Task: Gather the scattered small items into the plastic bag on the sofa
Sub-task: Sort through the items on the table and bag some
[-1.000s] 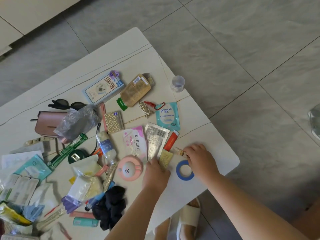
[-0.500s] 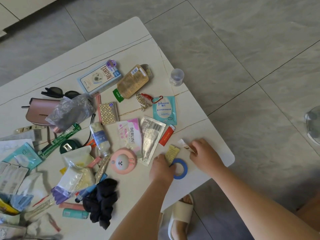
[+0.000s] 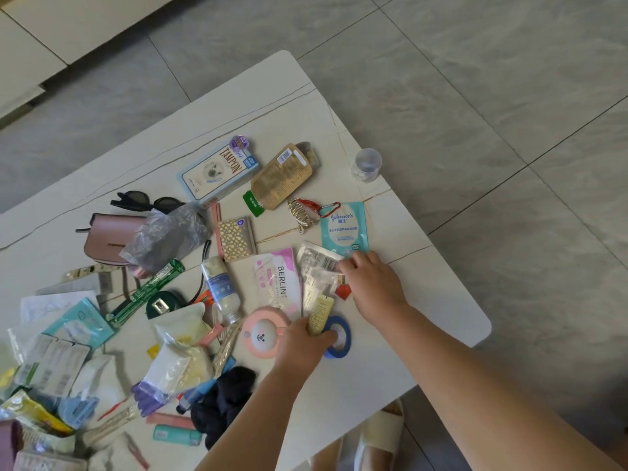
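Both my hands work the packets at centre frame.
My left hand (image 3: 300, 343) pinches a yellow sachet (image 3: 319, 314); my right hand (image 3: 372, 283) covers a silver packet (image 3: 317, 266), grip unclear.

Left hand (image 3: 300, 345) pinches a small yellow sachet (image 3: 319, 316), its fingers touching the blue tape ring (image 3: 339, 336). Right hand's (image 3: 372, 283) fingertips press the silver packet (image 3: 317, 263), red sachet (image 3: 342, 291) just beneath them.
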